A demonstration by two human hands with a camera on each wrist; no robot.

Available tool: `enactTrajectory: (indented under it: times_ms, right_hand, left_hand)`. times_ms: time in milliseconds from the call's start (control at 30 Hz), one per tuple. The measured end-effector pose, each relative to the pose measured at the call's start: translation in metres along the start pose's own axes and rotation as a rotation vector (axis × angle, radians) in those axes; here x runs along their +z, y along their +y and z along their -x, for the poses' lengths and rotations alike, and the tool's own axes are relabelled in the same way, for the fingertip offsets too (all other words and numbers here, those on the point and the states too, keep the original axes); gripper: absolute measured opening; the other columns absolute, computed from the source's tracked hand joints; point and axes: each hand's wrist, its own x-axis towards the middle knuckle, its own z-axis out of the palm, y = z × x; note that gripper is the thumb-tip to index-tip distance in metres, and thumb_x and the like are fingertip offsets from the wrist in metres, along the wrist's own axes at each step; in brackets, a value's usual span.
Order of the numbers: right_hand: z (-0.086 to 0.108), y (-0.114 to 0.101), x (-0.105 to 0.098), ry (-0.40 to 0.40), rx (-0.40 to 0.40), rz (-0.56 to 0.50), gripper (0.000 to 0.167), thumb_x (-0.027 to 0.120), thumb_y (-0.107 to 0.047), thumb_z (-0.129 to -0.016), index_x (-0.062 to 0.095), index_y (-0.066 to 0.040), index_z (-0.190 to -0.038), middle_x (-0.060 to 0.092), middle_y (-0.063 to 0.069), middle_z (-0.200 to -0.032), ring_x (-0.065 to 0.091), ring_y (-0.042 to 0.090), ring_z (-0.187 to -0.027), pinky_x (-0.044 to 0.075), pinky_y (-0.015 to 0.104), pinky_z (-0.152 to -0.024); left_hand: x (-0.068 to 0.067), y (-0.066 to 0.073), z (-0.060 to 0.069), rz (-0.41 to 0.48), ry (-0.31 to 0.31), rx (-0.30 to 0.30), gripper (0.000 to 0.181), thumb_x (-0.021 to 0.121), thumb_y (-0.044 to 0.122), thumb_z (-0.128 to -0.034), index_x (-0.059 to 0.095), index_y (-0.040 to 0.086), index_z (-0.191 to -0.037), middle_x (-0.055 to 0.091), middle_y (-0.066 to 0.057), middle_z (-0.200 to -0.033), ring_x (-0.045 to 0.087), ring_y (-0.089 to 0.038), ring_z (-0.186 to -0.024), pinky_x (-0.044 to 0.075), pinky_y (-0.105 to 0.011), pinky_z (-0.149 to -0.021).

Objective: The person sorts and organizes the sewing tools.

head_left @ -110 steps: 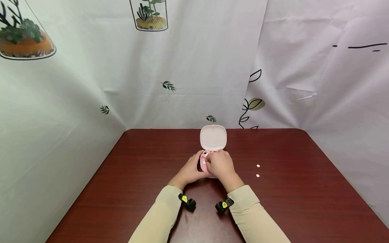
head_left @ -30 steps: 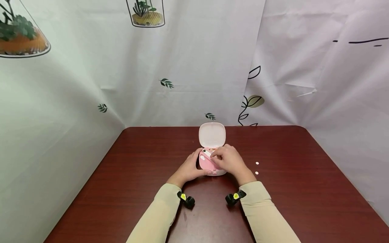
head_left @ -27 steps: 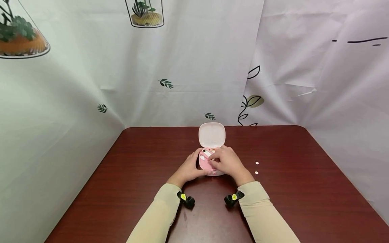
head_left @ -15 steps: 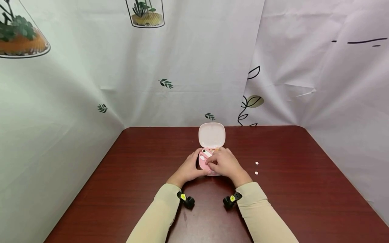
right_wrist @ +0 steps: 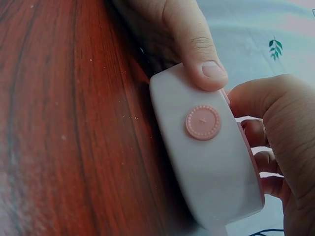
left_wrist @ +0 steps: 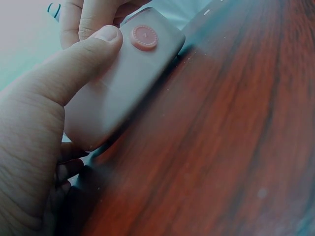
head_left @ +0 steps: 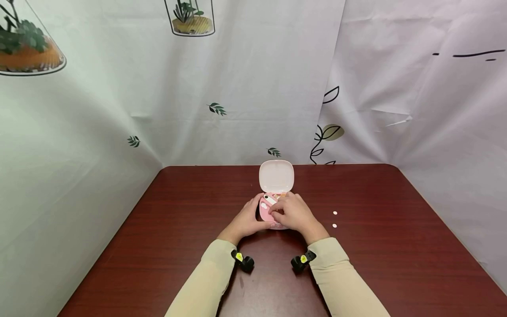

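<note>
A small rounded white case stands on the table with its pale lid (head_left: 276, 176) raised at the back. Its inner face is a pink panel (head_left: 266, 215) with a white and black pattern, partly covered by the hands. My left hand (head_left: 244, 221) grips the case's left side, thumb along the front wall. In the right wrist view, a round pink button (right_wrist: 203, 122) sits on the white front of the case. Over the panel, my right hand (head_left: 295, 213) has bent fingers, their tips at the pink surface. Whether they pinch anything is hidden.
Two small white discs, a farther disc (head_left: 335, 213) and a nearer disc (head_left: 334, 226), lie on the brown table (head_left: 380, 246) to the right of the case. A printed white cloth (head_left: 245, 88) hangs behind the table and along its sides.
Over the last second my right hand has shifted slightly left across the pink panel. Earlier it covered more of the panel's left part. My left hand keeps its hold.
</note>
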Motion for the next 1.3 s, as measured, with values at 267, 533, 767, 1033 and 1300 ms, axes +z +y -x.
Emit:
enactTrajectory:
  times_ms: [267, 533, 767, 1033, 1300]
  right_hand:
    - [0.001, 0.001, 0.001, 0.007, 0.012, -0.011, 0.011, 0.075, -0.019, -0.083, 0.082, -0.025, -0.087, 0.07, -0.009, -0.079, 0.057, 0.022, -0.085, 0.045, 0.044, -0.08]
    - [0.001, 0.003, 0.0, 0.03, 0.021, -0.061, 0.011, 0.074, -0.017, -0.085, 0.082, -0.023, -0.089, 0.071, -0.007, -0.081, 0.059, 0.023, -0.088, 0.046, 0.046, -0.081]
    - [0.006, 0.026, -0.02, 0.174, 0.122, -0.249, 0.012, 0.074, -0.01, -0.087, 0.081, -0.015, -0.094, 0.068, -0.006, -0.079, 0.052, 0.017, -0.078, 0.044, 0.037, -0.07]
    - [0.043, 0.079, -0.047, 0.201, 0.337, -0.239, 0.015, 0.068, -0.011, -0.093, 0.078, -0.009, -0.105, 0.071, 0.01, -0.104, 0.064, 0.032, -0.102, 0.049, 0.052, -0.092]
    - [0.084, 0.112, -0.064, -0.091, 0.603, -0.227, 0.017, 0.067, -0.014, -0.095, 0.074, -0.005, -0.108, 0.07, 0.013, -0.106, 0.062, 0.029, -0.092, 0.049, 0.049, -0.084]
  left_hand:
    - [0.0, -0.001, 0.0, 0.022, -0.001, 0.0, 0.102, 0.083, 0.051, -0.0751, 0.033, 0.016, -0.156, 0.045, -0.007, -0.152, 0.041, -0.025, -0.139, 0.035, -0.048, -0.114]
    - [0.001, -0.001, 0.001, 0.012, 0.002, 0.005, 0.101, 0.083, 0.051, -0.075, 0.033, 0.018, -0.156, 0.045, -0.006, -0.151, 0.041, -0.024, -0.138, 0.035, -0.047, -0.113]
    - [0.002, -0.001, 0.001, 0.015, 0.001, 0.001, 0.101, 0.084, 0.051, -0.0747, 0.032, 0.022, -0.156, 0.045, -0.005, -0.151, 0.041, -0.024, -0.139, 0.036, -0.048, -0.112]
    - [-0.001, 0.002, 0.0, 0.016, -0.002, -0.02, 0.102, 0.085, 0.052, -0.0738, 0.032, 0.023, -0.157, 0.045, -0.004, -0.152, 0.039, -0.023, -0.14, 0.036, -0.047, -0.113]
    - [0.0, 0.003, 0.002, 0.021, 0.0, -0.017, 0.104, 0.086, 0.054, -0.0726, 0.032, 0.022, -0.156, 0.045, -0.006, -0.15, 0.04, -0.025, -0.14, 0.037, -0.049, -0.112]
